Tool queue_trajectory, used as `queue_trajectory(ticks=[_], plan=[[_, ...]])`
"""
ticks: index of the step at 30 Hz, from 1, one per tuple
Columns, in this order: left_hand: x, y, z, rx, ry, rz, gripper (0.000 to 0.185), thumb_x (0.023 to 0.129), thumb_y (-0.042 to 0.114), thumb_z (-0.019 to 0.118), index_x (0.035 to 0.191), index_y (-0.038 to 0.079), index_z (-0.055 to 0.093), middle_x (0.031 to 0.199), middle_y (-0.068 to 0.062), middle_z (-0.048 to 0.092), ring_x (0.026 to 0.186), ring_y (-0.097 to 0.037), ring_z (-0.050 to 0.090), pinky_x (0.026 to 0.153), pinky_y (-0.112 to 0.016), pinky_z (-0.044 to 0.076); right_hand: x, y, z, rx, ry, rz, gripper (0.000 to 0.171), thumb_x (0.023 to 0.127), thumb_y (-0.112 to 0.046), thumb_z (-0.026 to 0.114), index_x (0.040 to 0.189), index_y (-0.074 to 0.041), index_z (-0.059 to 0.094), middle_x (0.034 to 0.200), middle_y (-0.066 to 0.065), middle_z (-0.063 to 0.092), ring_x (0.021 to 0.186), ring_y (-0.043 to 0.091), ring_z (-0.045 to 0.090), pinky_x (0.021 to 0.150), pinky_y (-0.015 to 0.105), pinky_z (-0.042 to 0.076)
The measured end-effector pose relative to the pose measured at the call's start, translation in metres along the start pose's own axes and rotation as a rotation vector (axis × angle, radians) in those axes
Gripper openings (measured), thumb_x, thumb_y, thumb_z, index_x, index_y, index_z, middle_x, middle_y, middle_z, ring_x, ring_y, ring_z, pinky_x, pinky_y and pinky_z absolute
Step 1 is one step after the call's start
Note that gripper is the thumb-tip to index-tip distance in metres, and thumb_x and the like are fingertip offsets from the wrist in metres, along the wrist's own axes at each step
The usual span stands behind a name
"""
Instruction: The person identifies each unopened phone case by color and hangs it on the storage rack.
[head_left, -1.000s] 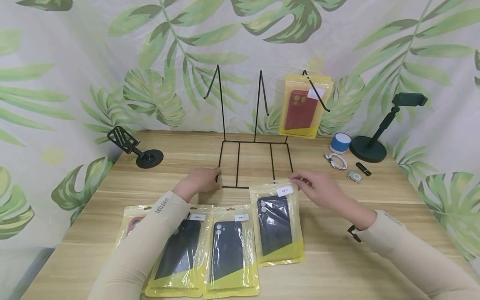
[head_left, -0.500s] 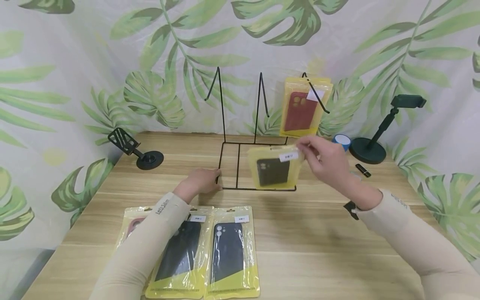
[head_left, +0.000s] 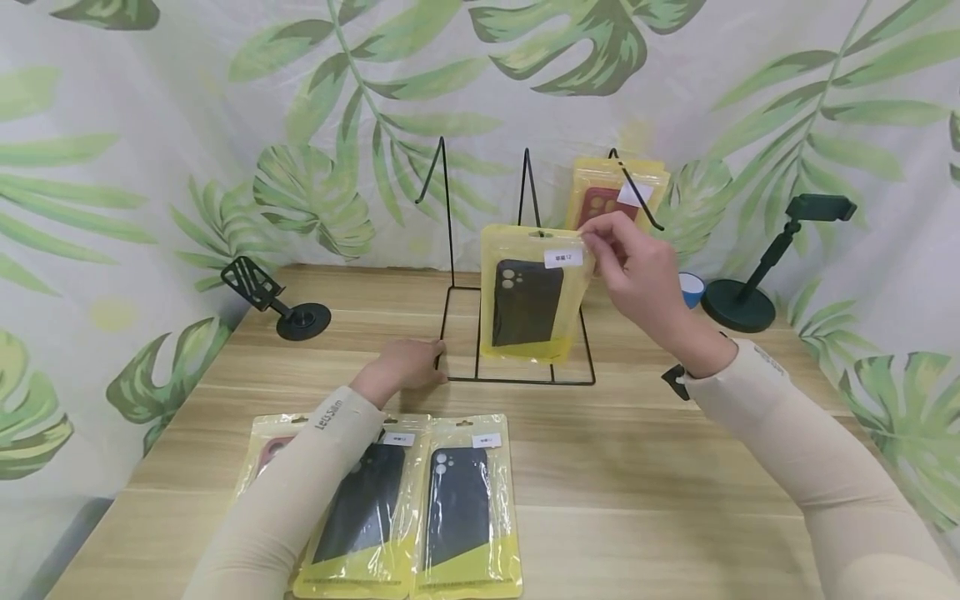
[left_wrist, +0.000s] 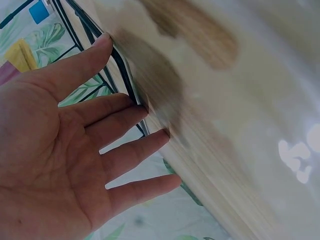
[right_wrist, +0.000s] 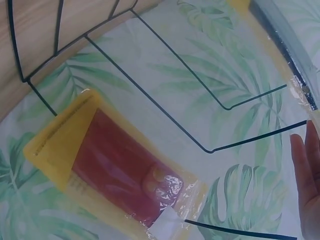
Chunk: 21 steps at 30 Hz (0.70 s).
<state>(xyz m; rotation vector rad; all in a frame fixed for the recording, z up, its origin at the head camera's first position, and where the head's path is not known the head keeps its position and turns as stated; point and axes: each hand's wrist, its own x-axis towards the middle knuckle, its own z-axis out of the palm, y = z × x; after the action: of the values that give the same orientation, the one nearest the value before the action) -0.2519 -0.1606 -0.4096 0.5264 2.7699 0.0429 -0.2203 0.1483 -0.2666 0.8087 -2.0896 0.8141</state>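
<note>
My right hand [head_left: 637,267] pinches the upper right corner of a yellow-and-clear bag holding a black phone case [head_left: 527,302]. The bag hangs upright before the middle hook of a black wire rack [head_left: 517,382]; its top edge overlaps the hook's end in the head view. In the right wrist view, the bag [right_wrist: 282,47] shows at the upper right, near the hook ends. My left hand [head_left: 408,364] is at the rack's front left corner. In the left wrist view, its fingers are spread and straight, with thumb and fingertips against the wire.
A bagged red phone case [right_wrist: 122,170] hangs on the right hook. Several more bagged cases [head_left: 457,504] lie on the table's front, partly under my left sleeve. Phone stands are at left [head_left: 303,321] and right [head_left: 738,304], with a blue cylinder [head_left: 691,288] beside the right one.
My right hand has lifted the bagged black case off the table and brought it up and back, upright, to the middle hook. My left hand has stayed at the rack's corner.
</note>
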Motion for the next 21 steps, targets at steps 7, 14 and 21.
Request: queue_trajectory(ticks=[7, 14, 21], plan=[[-0.001, 0.0, 0.0, -0.007, 0.003, -0.001, 0.067, 0.096, 0.039, 0.064, 0.149, 0.006, 0.043, 0.151, -0.016, 0.047, 0.135, -0.041, 0.05, 0.11, -0.055, 0.042, 0.004, 0.003, 0.005, -0.009, -0.013, 0.06, 0.012, 0.096, -0.009, 0.064, 0.101, 0.001, 0.066, 0.078, 0.012, 0.068, 0.058, 0.011, 0.05, 0.053, 0.013, 0.034], [-0.001, 0.0, 0.0, -0.007, 0.0, 0.001, 0.067, 0.096, 0.04, 0.064, 0.149, 0.006, 0.043, 0.151, -0.016, 0.047, 0.134, -0.041, 0.05, 0.112, -0.055, 0.041, 0.008, 0.012, 0.013, -0.042, -0.013, 0.072, 0.014, 0.099, -0.013, 0.061, 0.101, 0.001, 0.066, 0.075, 0.012, 0.066, 0.057, 0.013, 0.05, 0.052, 0.017, 0.033], [-0.001, -0.001, 0.001, -0.01, 0.004, -0.002, 0.068, 0.096, 0.041, 0.063, 0.15, 0.006, 0.042, 0.151, -0.016, 0.047, 0.133, -0.04, 0.051, 0.11, -0.055, 0.043, 0.014, 0.022, 0.024, -0.076, -0.008, 0.143, 0.018, 0.101, -0.016, 0.058, 0.104, 0.0, 0.065, 0.079, 0.013, 0.068, 0.059, 0.019, 0.053, 0.055, 0.021, 0.035]])
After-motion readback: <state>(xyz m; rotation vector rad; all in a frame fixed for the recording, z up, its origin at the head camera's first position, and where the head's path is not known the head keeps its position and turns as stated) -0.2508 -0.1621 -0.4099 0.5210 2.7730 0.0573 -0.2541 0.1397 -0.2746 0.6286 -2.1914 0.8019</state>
